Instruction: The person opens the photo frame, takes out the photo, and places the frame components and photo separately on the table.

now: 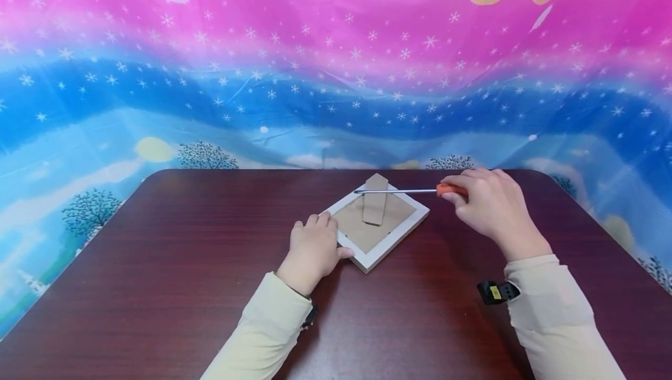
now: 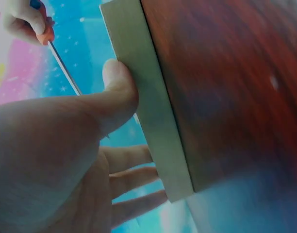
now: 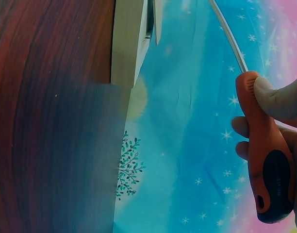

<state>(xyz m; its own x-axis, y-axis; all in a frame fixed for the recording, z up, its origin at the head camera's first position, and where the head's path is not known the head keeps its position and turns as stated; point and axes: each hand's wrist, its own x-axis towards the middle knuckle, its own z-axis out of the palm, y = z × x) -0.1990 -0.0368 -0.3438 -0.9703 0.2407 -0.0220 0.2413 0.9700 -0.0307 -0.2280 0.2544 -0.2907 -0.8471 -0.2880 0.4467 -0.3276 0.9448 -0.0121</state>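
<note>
Screwdriver, orange-handled steel (image 3: 263,131), gripped by my right hand (image 1: 490,208), crosses a white-bordered rectangular frame (image 1: 352,219), perhaps touching; my nearer left hand (image 1: 313,248) spreads against it.

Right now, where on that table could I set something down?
The tabletop is bare left of the left hand, between the sleeves, and, more narrowly, right of the right hand. The middle is crowded: face-down picture frame, orange-handled screwdriver above it, both hands.
</note>
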